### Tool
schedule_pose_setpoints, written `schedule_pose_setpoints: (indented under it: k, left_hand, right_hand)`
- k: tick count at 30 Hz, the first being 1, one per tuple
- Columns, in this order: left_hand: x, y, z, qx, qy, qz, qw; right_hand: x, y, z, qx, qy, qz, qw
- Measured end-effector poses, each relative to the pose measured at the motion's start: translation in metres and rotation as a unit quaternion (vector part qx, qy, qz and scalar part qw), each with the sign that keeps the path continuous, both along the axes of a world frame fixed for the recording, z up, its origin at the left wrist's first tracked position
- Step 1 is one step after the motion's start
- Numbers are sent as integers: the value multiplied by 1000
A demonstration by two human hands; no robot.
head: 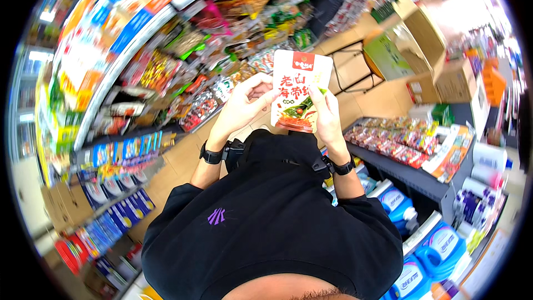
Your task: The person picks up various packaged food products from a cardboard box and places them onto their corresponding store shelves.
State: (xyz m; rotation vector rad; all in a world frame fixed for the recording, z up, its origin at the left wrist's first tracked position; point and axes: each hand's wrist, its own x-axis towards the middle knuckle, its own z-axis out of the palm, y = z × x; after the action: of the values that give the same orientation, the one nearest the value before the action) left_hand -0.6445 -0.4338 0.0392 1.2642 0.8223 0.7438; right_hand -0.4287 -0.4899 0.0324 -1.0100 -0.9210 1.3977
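Observation:
A white snack pouch [297, 106] with a red top patch, red writing and a picture of green strips over a reddish bowl is held up in front of my chest. My right hand [327, 112] grips its right edge, the thumb lying on the printed front. At the left edge is my left hand [256, 96], its fingers curled and the thumb tip at the pouch's side; whether it grips the pouch is unclear. Both wrists wear black straps with small devices.
Shelves of packaged snacks [195, 50] curve along the left and far side. To the right stands a low shelf with small red packets [387, 141], above blue detergent jugs [441, 246]. Open cardboard boxes [422, 41] and a folding stool's metal frame [354, 87] are at the upper right.

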Motion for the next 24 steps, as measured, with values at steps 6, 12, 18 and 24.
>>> schedule_pose_setpoints:
  k: [6,12,18,24]
  left_hand:
    - [-97,-53,3,27,11,193,981]
    - [-156,-111,-6,33,14,362,932]
    - [-194,-169,2,25,62,513,856]
    - [-233,-222,-1,37,55,621,781]
  right_hand:
    - [-83,26,9,73,-34,112,990]
    - [-151,49,15,67,-45,300,950]
    - [-234,52,8,90,-52,448,888]
    - [-308,40,13,120,-86,583,799]
